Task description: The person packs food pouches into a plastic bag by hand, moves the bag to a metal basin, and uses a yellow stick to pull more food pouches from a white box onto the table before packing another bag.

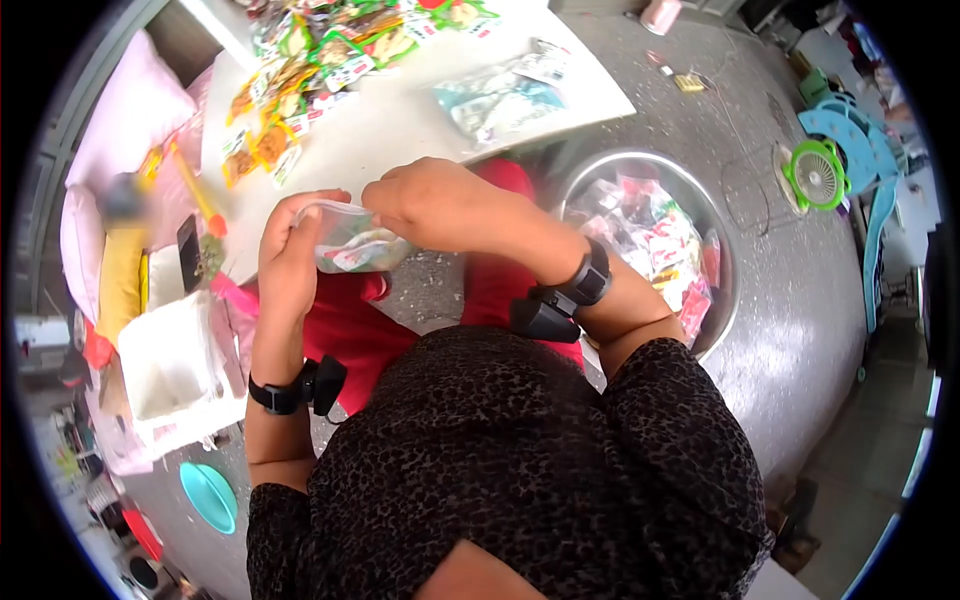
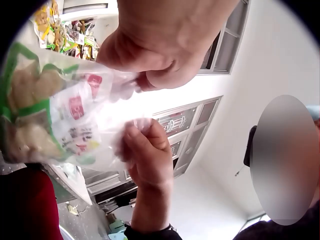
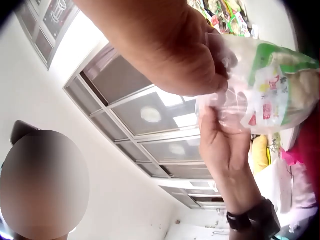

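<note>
A clear plastic bag point(image 1: 352, 250) hangs between both hands above the lap, with green-edged packets point(image 2: 37, 90) of pale food inside. My left hand point(image 1: 290, 250) pinches one side of its top edge between thumb and fingers. At the opposite side, my right hand point(image 1: 425, 205) grips the same edge, its fingers bent over the plastic. In the right wrist view the bag's upper part point(image 3: 235, 102) is bare film, and the packets sit lower down. Some of the right fingertips are hidden behind the hand in the head view.
A white table point(image 1: 395, 115) ahead bears a heap of colourful snack packets point(image 1: 340, 55) and a bag of packets point(image 1: 500, 100). A metal basin point(image 1: 728, 290) full of packets stands at the right. Left are a white bin point(image 1: 165, 365) and pink cushions point(image 1: 130, 105).
</note>
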The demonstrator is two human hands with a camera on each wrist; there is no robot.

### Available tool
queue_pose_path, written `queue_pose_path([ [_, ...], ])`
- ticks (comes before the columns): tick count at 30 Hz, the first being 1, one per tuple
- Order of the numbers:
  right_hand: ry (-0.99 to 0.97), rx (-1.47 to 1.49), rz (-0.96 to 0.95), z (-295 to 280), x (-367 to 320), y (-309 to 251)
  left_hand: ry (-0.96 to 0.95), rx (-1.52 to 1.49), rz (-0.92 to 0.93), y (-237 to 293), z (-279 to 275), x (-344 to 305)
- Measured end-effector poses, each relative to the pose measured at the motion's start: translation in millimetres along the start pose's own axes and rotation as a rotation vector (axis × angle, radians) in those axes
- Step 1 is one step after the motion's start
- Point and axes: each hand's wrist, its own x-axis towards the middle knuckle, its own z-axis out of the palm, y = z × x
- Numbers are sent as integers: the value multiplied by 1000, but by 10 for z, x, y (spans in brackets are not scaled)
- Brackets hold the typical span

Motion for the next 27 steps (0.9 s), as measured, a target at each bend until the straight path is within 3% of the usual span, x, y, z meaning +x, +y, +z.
queue_pose_path([
  [3, 21, 188, 61, -153, -254, 75, -188, 37, 21, -91, -25, 9],
  [6, 21, 358, 196, -394, -638, 196, -234, 101, 3, -321, -93, 45],
  [9, 73, 371, 435, -710, -1143, 324, -233, 86, -175, -627, -198, 79],
  [10, 190, 266, 344, -733, -1357, 437, -225, 91, -240, -745, -244, 66],
  [12, 117, 289, 583, -856, -1728, 607, -244, 207, -329, -1033, -353, 45],
  [13, 178, 277, 687, -868, -1877, 605, -253, 262, -367, -1206, -414, 33],
  [16, 247, 275, 837, -707, -2470, 965, -332, 320, -550, -1677, -604, -81],
  [19, 183, 359, 1094, -566, -2853, 1175, -300, 373, -535, -1919, -668, -224],
  [27, 330, 266, 1430, -90, -3806, 1954, -236, 386, -549, -1850, -619, -225],
])
